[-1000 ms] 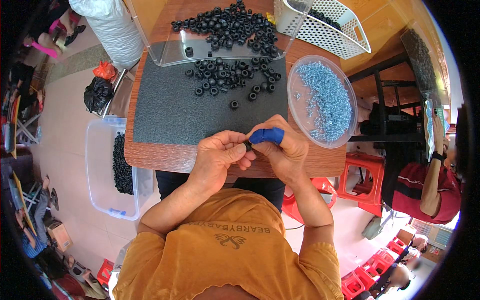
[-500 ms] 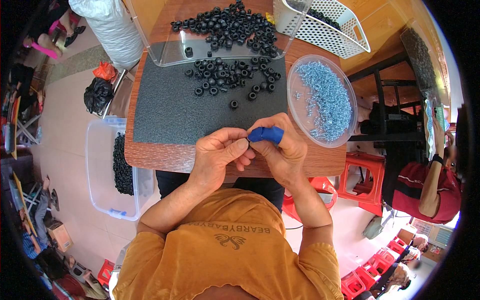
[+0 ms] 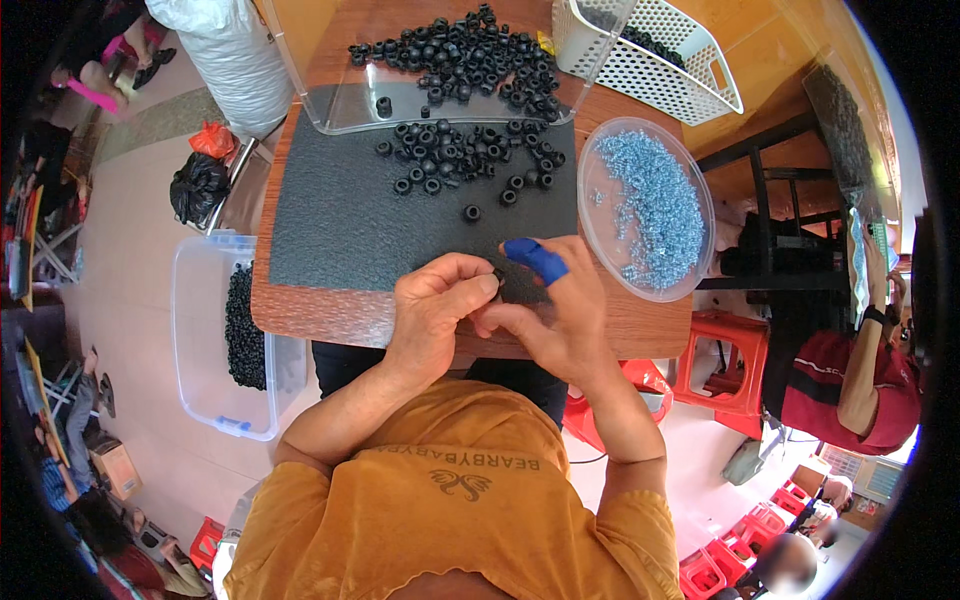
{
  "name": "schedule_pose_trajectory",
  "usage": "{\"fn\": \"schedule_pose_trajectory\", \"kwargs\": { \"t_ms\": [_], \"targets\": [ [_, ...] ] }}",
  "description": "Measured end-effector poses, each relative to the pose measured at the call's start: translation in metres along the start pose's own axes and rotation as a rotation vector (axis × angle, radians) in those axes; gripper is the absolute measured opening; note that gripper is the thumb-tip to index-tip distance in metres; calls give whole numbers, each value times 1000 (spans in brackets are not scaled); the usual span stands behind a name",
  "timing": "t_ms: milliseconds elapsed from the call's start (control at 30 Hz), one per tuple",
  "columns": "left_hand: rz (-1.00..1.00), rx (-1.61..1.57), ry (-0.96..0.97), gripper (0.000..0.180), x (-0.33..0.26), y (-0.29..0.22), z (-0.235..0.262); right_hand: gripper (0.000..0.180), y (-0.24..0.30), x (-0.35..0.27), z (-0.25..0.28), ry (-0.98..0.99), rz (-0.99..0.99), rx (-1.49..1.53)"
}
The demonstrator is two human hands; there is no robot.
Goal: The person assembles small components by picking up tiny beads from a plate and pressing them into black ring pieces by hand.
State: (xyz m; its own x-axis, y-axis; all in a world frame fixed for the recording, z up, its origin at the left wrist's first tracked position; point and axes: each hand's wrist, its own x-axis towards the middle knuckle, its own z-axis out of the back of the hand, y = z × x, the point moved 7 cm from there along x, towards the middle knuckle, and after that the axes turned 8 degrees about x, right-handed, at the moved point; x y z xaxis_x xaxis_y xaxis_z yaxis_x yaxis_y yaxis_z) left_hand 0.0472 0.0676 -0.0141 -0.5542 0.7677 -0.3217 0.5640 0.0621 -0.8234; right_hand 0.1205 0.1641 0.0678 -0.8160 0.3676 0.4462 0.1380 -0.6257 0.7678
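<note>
Near the front edge of the table, my left hand (image 3: 435, 305) pinches a small black round part (image 3: 499, 274) between thumb and fingertips. Beside it, my right hand (image 3: 565, 315) is open, its thumb and forefinger spread apart. A blue cover (image 3: 537, 260) wraps that forefinger, and the thumb tip lies close to my left fingers. Loose black hollow parts (image 3: 460, 150) are scattered over the dark grey mat (image 3: 350, 220) beyond my hands. To the right, a round clear plastic dish (image 3: 592, 215) holds many tiny light-blue pieces (image 3: 660, 210).
A clear plastic bin (image 3: 440, 128) lies across the table's far side with more black parts. Behind it on the right stands a white perforated basket (image 3: 655, 75). On the floor at left is a clear tub (image 3: 205, 370); a red stool (image 3: 722, 370) stands right. A co-worker (image 3: 850, 385) sits at far right.
My right hand has opened and drawn slightly away from my left, its blue-covered forefinger lifting off the part. The small black part now shows in my left fingertips.
</note>
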Motion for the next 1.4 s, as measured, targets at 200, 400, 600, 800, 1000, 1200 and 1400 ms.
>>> {"fn": "schedule_pose_trajectory", "kwargs": {
  "t_ms": [200,400,600,800,1000,1200,1400],
  "targets": [
    [-35,31,-33,10,2,-3,-1,46,8,-2,-16,91,231,-209],
    [-28,30,-36,11,3,-2,3,33,9,-4,-24,93,337,-311],
    [49,-78,33,19,4,-1,1,36,7,-4,-22,93,339,-303],
    [144,-2,171,26,4,8,3,26,1,-8,-26,63,413,-303],
    [87,205,94,24,1,9,4,24,-4,-17,-33,135,465,-298],
    [1,267,17,23,4,9,2,27,-1,-16,-34,101,556,-379],
    [-25,360,-44,23,6,14,7,25,-9,-17,-37,110,563,-359]
  ]
}}
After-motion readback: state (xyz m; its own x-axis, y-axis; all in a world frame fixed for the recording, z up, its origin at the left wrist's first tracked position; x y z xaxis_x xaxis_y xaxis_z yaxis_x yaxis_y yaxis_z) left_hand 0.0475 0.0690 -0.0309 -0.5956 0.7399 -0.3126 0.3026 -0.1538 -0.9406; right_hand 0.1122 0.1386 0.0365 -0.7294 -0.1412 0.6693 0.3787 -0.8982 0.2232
